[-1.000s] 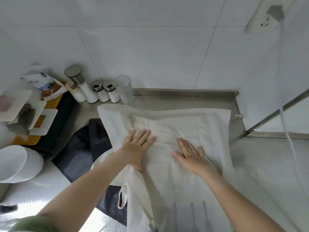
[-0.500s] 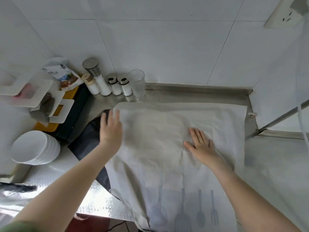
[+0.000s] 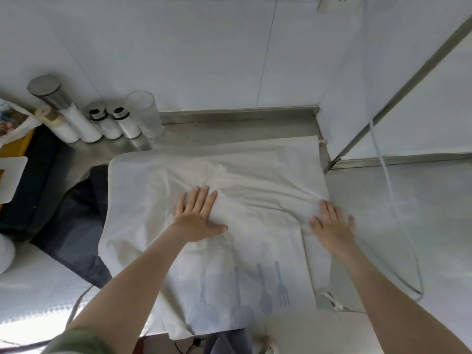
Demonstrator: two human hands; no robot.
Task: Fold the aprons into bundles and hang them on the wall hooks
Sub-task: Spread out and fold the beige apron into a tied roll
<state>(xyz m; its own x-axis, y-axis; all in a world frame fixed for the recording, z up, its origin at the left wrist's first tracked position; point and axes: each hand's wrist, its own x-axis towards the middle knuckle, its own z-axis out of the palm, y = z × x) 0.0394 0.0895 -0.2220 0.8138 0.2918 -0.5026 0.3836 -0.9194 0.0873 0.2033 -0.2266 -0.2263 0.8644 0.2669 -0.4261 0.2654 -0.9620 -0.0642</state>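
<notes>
Where it lies spread on the steel counter (image 3: 242, 131), the white apron (image 3: 229, 175) runs its long axis from the back ledge toward the person. Its far hem sits square to the wall, and its near end carries a pale blue utensil print (image 3: 258, 290) reaching the counter's front edge. Printed spoon bowls and fork tines point toward the person, handles away. A bunched ridge of cloth crosses the apron left to right, about midway. Counter is metal with a raised back lip, set in a corner of white tiled wall (image 3: 178, 60); wall socket (image 3: 337, 2) top right. Salt-type shakers (image 3: 112, 121) and a clear glass (image 3: 144, 111) stand along the back left. A dark apron (image 3: 76, 221) lies partly under the white one's left side. A thin white strap (image 3: 382, 159) loops over the right counter. Left hand (image 3: 196, 218) lies flat, fingers straight and slightly spread, palm down on the apron's middle against the ridge. Right hand (image 3: 332, 226) likewise flat and spread, pressing at the apron's right edge, fingertips on the ridge's end. Both point away toward the wall.
</notes>
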